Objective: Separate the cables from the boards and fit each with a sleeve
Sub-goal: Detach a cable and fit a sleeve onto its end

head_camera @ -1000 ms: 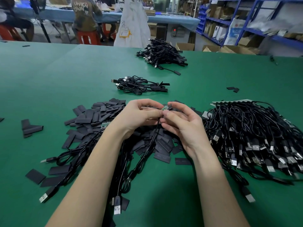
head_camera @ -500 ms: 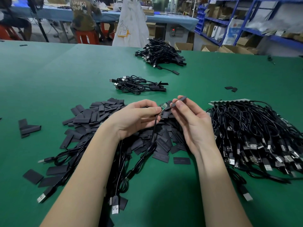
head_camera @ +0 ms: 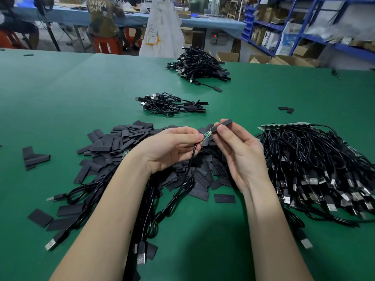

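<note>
Over the green table (head_camera: 81,94), two bare hands meet above a heap of flat black sleeves (head_camera: 125,138). The left hand (head_camera: 170,148) pinches a thin black cable (head_camera: 189,165) just behind the small green board (head_camera: 207,135) at its tip; the cable droops down toward a loose bunch of cables with metal plugs lying between the forearms. The right hand (head_camera: 240,153) pinches one black sleeve (head_camera: 223,124) between thumb and fingertips, its near end right at the board's end, whether touching I cannot tell. To the right lies a big tangle of cables (head_camera: 316,165). Farther back sit a small bundle (head_camera: 172,104) and a larger pile (head_camera: 198,64) of cables.
</note>
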`<state>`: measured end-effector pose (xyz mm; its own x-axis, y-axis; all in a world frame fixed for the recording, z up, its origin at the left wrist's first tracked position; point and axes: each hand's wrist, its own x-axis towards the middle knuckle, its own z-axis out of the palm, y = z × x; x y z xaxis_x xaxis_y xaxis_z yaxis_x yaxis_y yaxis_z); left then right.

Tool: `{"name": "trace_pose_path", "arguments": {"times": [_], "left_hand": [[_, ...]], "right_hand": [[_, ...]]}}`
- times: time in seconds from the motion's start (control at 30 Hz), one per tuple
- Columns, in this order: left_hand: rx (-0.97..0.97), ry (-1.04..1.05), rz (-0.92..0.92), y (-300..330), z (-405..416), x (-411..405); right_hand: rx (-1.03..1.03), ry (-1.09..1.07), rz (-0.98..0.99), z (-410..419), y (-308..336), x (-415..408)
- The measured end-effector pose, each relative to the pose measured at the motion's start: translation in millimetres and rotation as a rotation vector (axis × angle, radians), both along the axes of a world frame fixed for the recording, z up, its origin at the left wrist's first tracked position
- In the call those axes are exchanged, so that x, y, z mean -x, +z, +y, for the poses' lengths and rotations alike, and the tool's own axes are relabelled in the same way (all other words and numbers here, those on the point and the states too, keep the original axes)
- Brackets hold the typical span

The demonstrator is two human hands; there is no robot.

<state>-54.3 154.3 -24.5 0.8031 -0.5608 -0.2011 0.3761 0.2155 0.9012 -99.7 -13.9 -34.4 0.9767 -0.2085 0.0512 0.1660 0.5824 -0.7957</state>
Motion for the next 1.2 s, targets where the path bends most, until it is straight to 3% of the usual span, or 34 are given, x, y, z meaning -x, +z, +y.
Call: {"name": "trace_pose_path", "arguments": {"times": [0.4,0.9,1.07,1.2], "left_hand": [[-0.007,-0.104,-0.015,2.4,3.8,2.2],[0.0,-0.052,-0.04,2.8,1.2,4.2],[-0.078,-0.027,-0.17,4.5,1.5,4.7],[-0.213,0.08,-0.388,6.3,4.1,5.2]], "right_hand": [[0.012,0.176,0.088,-11.1,4.1,8.4],[0.056,0.233,0.056,-5.2,-0.2,5.8],[-0.042,0.094,0.086,-2.1,-1.7,2.1],[-0.068,0.041,0.09,-1.6,-2.2,0.1]]}}
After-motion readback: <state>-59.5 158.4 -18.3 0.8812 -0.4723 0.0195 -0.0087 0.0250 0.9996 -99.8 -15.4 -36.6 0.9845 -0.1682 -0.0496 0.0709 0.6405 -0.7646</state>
